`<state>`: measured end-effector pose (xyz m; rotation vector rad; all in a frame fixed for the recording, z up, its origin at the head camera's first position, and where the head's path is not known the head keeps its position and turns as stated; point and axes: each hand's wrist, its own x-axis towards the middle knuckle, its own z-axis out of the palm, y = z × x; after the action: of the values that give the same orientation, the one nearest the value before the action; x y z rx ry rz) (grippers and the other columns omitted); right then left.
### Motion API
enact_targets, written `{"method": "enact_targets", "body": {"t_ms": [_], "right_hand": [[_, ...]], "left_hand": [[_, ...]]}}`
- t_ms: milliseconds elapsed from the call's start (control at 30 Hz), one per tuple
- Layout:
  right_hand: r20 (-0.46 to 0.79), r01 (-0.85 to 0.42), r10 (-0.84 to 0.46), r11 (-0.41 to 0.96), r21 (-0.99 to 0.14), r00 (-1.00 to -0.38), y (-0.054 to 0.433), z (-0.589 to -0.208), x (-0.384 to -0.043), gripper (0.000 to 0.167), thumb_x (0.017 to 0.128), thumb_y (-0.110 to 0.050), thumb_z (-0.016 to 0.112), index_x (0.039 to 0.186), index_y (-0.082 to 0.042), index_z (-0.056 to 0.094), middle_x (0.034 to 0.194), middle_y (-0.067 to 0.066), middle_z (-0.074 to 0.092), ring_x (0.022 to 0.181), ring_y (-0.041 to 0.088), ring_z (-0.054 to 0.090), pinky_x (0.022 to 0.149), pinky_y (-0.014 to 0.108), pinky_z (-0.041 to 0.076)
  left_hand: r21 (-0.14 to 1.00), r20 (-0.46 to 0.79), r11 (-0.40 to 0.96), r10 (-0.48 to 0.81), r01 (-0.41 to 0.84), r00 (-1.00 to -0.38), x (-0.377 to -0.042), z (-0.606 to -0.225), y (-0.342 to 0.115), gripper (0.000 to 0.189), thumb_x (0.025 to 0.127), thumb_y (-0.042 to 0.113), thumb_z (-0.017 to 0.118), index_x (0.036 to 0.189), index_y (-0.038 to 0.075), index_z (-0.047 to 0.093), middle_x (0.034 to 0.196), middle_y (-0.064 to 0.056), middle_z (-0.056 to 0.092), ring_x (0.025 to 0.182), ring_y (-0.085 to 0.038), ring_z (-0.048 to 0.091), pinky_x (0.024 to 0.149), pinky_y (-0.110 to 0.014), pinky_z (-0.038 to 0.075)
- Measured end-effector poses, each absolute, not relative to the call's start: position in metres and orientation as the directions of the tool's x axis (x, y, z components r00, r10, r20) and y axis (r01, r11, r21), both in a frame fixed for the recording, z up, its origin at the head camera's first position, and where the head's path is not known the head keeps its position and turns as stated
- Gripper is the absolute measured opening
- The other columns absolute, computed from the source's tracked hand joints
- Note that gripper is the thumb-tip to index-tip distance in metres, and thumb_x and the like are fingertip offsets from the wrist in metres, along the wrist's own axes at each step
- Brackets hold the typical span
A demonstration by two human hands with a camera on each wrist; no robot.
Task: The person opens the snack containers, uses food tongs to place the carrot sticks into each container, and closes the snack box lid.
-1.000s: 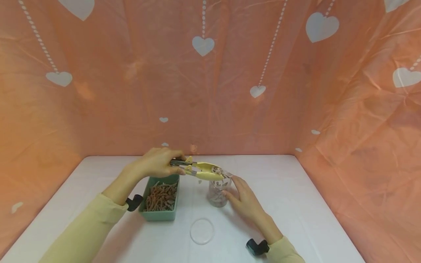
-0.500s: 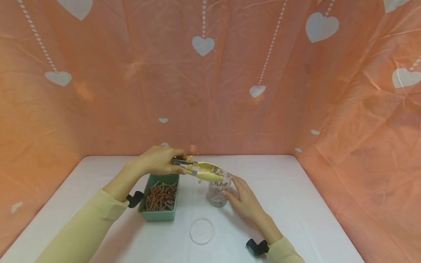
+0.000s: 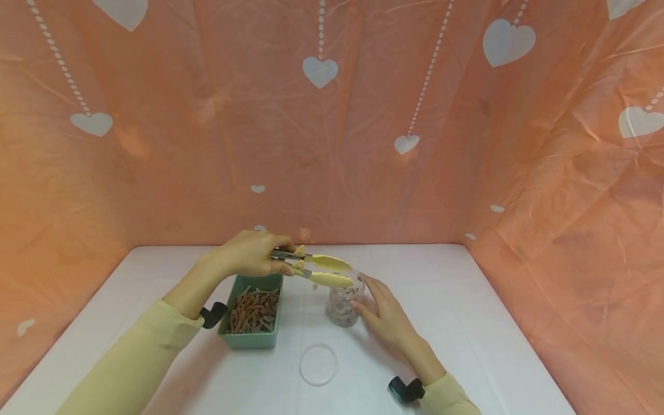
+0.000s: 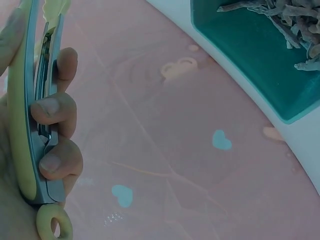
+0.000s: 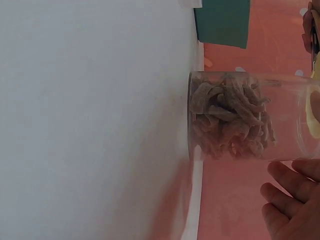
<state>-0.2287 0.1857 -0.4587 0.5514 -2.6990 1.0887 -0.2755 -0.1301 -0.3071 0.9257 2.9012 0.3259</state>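
Note:
My left hand [image 3: 248,253] grips a pair of yellow tongs [image 3: 331,280] with metal arms. The left wrist view has fingers curled round the tongs' handle [image 4: 22,125]. The two yellow tips stand apart over the mouth of a clear jar [image 3: 341,311], with nothing between them. My right hand [image 3: 386,317] steadies this upright jar near its rim, thumb on the near side and fingers on the far side. Brown dried strips [image 5: 230,115] fill roughly the lower half of the jar in the right wrist view.
Left of the jar stands a green tray [image 3: 251,342] with many brown strips [image 3: 254,311] in it. A clear round lid [image 3: 319,365] lies on the white table [image 3: 493,357] in front. Orange cloth [image 3: 363,190] with white hearts hangs behind and at both sides.
The clump of strips between the tongs' tips has dropped into the jar, and the tips are now bare. Both hands have stayed nearly in place.

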Motion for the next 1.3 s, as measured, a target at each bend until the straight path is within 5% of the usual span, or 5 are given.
{"method": "enact_targets", "body": {"t_ms": [400, 700, 933, 1133, 1300], "right_hand": [[0.250, -0.362, -0.262, 0.661, -0.658, -0.932, 0.183, -0.457, -0.228, 0.070, 0.101, -0.039, 0.069, 0.158, -0.010, 0.042, 0.159, 0.015, 0.045, 0.149, 0.036, 0.039, 0.119, 0.056, 0.031], [0.251, -0.360, -0.258, 0.660, -0.659, -0.933, 0.185, -0.458, -0.227, 0.070, 0.101, -0.037, 0.070, 0.158, -0.008, 0.042, 0.159, 0.016, 0.045, 0.149, 0.037, 0.039, 0.119, 0.057, 0.031], [0.292, -0.395, -0.266, 0.657, -0.643, -0.919, 0.185, -0.460, -0.228, 0.069, 0.101, -0.037, 0.070, 0.156, -0.006, 0.044, 0.157, 0.018, 0.047, 0.147, 0.039, 0.041, 0.117, 0.058, 0.033], [0.287, -0.392, -0.267, 0.661, -0.640, -0.920, 0.185, -0.460, -0.227, 0.068, 0.100, -0.035, 0.070, 0.157, -0.007, 0.044, 0.157, 0.018, 0.047, 0.147, 0.039, 0.041, 0.118, 0.057, 0.033], [0.288, -0.397, -0.274, 0.662, -0.635, -0.918, 0.185, -0.460, -0.228, 0.068, 0.100, -0.034, 0.070, 0.157, -0.007, 0.043, 0.157, 0.017, 0.047, 0.148, 0.038, 0.040, 0.119, 0.056, 0.032]], "left_hand": [[0.218, 0.055, 0.809, 0.549, 0.546, -0.834, -0.269, -0.304, -0.152, 0.035, 0.090, 0.048, 0.079, 0.112, 0.022, 0.071, 0.102, 0.005, 0.072, 0.088, -0.015, 0.065, 0.071, -0.043, 0.050], [0.209, 0.089, 0.835, 0.501, 0.508, -0.861, -0.261, -0.303, -0.185, 0.050, 0.089, 0.057, 0.076, 0.122, 0.019, 0.071, 0.113, 0.003, 0.075, 0.103, -0.024, 0.071, 0.084, -0.056, 0.053], [0.182, 0.089, 0.862, 0.464, 0.472, -0.881, -0.250, -0.302, -0.212, 0.039, 0.089, 0.052, 0.079, 0.112, 0.021, 0.071, 0.100, 0.008, 0.073, 0.088, -0.017, 0.067, 0.071, -0.047, 0.051], [0.146, 0.075, 0.879, 0.448, 0.455, -0.891, -0.240, -0.302, -0.233, 0.045, 0.088, 0.050, 0.080, 0.120, 0.019, 0.071, 0.110, 0.003, 0.075, 0.098, -0.025, 0.071, 0.076, -0.055, 0.053], [0.122, 0.022, 0.893, 0.433, 0.432, -0.901, -0.233, -0.302, -0.249, 0.044, 0.087, 0.053, 0.080, 0.116, 0.021, 0.071, 0.107, 0.006, 0.074, 0.091, -0.018, 0.069, 0.074, -0.052, 0.053]]}}
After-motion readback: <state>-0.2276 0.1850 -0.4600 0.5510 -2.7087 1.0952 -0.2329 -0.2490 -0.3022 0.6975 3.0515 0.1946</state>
